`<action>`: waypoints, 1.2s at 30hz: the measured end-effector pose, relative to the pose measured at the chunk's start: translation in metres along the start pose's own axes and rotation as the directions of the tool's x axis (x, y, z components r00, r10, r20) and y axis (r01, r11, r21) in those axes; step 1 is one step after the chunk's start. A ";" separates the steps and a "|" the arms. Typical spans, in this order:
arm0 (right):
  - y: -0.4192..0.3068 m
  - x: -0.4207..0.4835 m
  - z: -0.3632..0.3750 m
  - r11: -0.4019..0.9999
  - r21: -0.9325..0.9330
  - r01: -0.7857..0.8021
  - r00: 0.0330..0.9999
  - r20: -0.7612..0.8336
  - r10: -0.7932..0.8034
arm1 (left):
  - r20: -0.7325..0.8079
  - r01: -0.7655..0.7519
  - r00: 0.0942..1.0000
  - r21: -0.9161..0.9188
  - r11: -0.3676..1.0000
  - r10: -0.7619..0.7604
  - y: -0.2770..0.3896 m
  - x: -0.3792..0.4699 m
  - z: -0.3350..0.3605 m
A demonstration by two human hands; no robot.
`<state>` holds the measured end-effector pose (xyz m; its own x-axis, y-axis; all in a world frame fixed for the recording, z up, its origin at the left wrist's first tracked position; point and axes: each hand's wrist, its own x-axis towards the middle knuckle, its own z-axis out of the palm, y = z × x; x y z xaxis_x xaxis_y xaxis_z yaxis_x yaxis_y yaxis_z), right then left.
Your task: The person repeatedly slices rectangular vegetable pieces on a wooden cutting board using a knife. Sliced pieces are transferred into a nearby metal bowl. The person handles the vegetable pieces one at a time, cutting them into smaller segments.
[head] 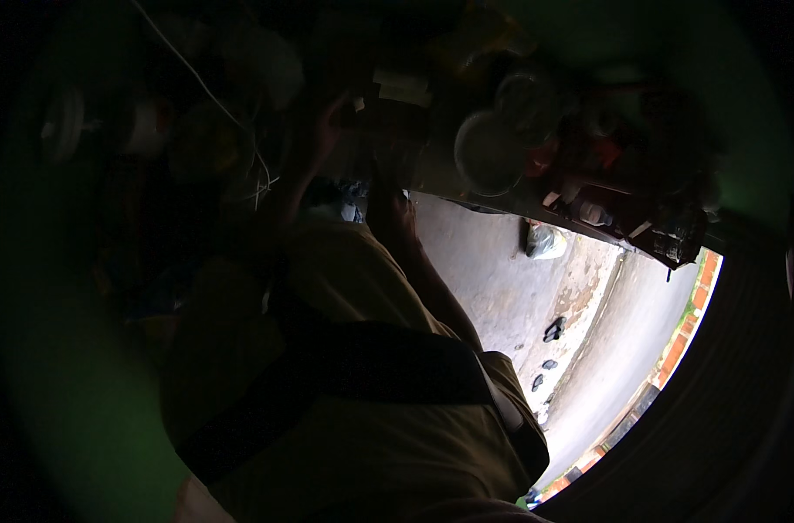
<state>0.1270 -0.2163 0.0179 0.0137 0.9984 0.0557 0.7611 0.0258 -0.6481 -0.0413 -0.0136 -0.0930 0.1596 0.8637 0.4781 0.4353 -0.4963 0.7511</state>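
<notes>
Deep shadow covers most of the head view. My left hand (331,118) reaches over a dark surface at the upper middle, its fingers near a small pale piece (358,104). My right hand (390,173) lies lower and to the right, at the surface's near edge, very dark. Beyond both hands is a pale, flat, paper-like stack (402,88). What either hand holds, if anything, is lost in the dark.
Right of my hands are a round, pale-rimmed container (492,153) and a dark tray (622,212) with small items. A white cord (197,78) hangs at the upper left. Below the surface's edge, a plastic bag (545,241) and dark sandals (554,329) lie on sunlit concrete ground.
</notes>
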 end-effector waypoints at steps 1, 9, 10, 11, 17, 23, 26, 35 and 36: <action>-0.004 0.001 -0.004 0.999 0.024 -0.038 0.999 0.028 0.037 | -0.019 0.039 0.999 -0.113 0.993 -0.041 -0.003 -0.004 0.003; -0.004 0.030 -0.008 0.994 0.107 -0.037 0.999 0.024 0.034 | 0.082 0.073 0.993 0.187 0.980 -0.089 0.054 0.001 -0.029; -0.009 0.032 -0.010 0.989 0.143 -0.048 0.998 0.044 0.042 | 0.093 0.108 0.987 0.203 0.973 -0.129 0.052 -0.003 -0.028; -0.015 0.034 -0.013 0.982 0.178 -0.060 0.997 0.064 0.049 | 0.093 0.090 0.989 0.232 0.969 -0.114 0.048 -0.006 -0.028; -0.008 0.033 0.007 0.994 0.107 -0.034 0.998 0.063 0.028 | 0.127 -0.003 0.992 0.163 0.987 -0.018 0.064 0.009 -0.036; -0.027 0.032 -0.002 0.992 0.117 -0.051 0.998 0.054 0.045 | 0.074 -0.004 0.997 0.120 0.993 -0.005 0.022 -0.012 -0.019; -0.011 0.029 0.012 0.998 0.052 0.030 1.000 -0.010 -0.029 | 0.040 -0.065 0.997 0.108 0.992 0.061 0.029 -0.008 -0.019; -0.009 0.004 0.010 0.997 0.071 -0.021 1.000 0.010 0.020 | 0.005 0.006 1.000 0.055 0.998 -0.006 0.048 -0.001 -0.027; -0.003 0.002 0.013 0.997 0.066 -0.028 0.999 0.047 0.025 | -0.021 0.066 0.997 -0.069 0.995 -0.067 0.044 -0.007 -0.025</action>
<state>0.1161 -0.2139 0.0105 0.0020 1.0000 0.0033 0.7158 0.0009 -0.6983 -0.0458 -0.0434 -0.0521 0.1109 0.8930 0.4361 0.3830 -0.4433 0.8104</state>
